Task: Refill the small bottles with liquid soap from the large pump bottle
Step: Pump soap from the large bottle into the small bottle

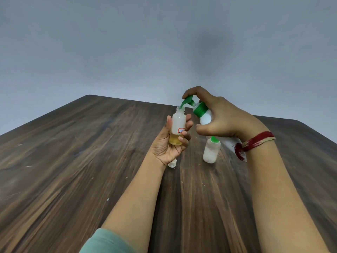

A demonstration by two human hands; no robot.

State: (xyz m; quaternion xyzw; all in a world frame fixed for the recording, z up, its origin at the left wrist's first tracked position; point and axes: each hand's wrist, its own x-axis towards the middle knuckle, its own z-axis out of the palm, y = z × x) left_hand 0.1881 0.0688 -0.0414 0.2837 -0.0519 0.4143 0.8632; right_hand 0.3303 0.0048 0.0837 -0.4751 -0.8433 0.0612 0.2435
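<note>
In the head view, just right of frame centre, the left hand (pixel 170 143) was closed around a small bottle (pixel 177 129), fingers curled across its front and thumb up its left side, holding it upright and clear of the table (pixel 73 161). The bottle was uncapped and translucent, with yellowish soap filling roughly its lower third. A white label with a red border and blue characters showed between the fingers, too covered to read.

Immediately to its right, the right hand (pixel 221 118) gripped the pump bottle (pixel 205 118), a white body with a green collar, tilted toward the left. The forefinger lay on top of the green pump head (pixel 187 101), whose spout pointed down into the small bottle's open neck. No brand name could be read on it.

Below that hand, a second small bottle (pixel 211 151) with a green tip stood on the table. A white cap (pixel 172 163) lay on the table below the left wrist, possibly the open bottle's own. A red and cream thread band (pixel 255 143) circled the right wrist.
</note>
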